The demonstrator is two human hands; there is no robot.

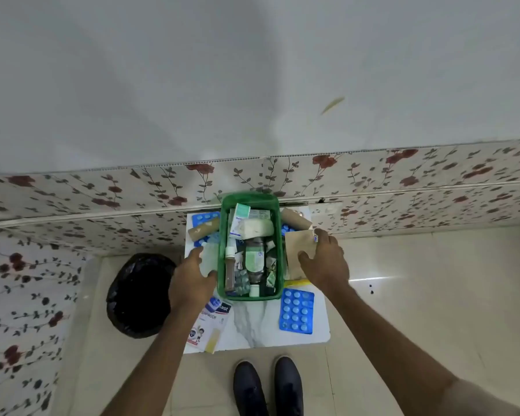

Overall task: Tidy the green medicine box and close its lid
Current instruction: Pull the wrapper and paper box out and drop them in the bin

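Green medicine box (222, 250) stands open in the middle of a small white marble-patterned table (252, 325), its far end near the flowered wall panel (102, 190); inside lie a clear bottle with a green label (255, 256), a slim brown bottle (230, 270), a white wrapped roll (257, 228), cartons and blister strips, all jumbled. Left hand (189, 283) rests at the box's left side with fingers spread, thumb touching the green wall, fingertips over a pale sheet; whether it grips anything I cannot tell. Right hand (324, 262) lies just right of the box, fingers curled around a brown paper envelope (297, 250), pinching its edge. A blue blister pack (296, 310) lies on the table near the box's right corner; a plaster packet (210, 322) sits at the near left; more blue blisters (204, 218) at the far left. A black-lined bin (138, 295) stands on the floor left of the table; dark shoes (267, 385) show below.
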